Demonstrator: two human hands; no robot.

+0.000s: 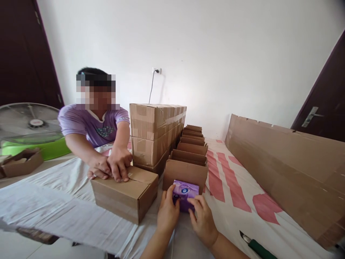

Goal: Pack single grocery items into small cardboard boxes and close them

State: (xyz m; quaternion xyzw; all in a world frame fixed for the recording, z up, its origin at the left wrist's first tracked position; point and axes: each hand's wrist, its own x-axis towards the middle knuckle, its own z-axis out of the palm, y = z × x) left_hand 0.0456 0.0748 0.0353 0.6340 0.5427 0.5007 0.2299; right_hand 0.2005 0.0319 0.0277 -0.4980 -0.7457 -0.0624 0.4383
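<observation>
Between my two hands is a purple tissue pack [185,190] with a round blue logo, on the table just in front of an upright cardboard flap. My left hand [168,212] grips its left side, fingers along the top edge and thumb on the front. On the right side, the curled fingers of my right hand [203,219] press against the pack. Right behind it stands an open cardboard box [185,171], the nearest in a row of several. The inside of that box is hidden from me.
A co-worker's hands [115,167] press on a closed carton [126,190] to my left. Stacked taped cartons [142,124] stand behind it. A long cardboard sheet [285,154] borders the right. A green-handled cutter [257,248] lies near front right. A fan [35,124] is far left.
</observation>
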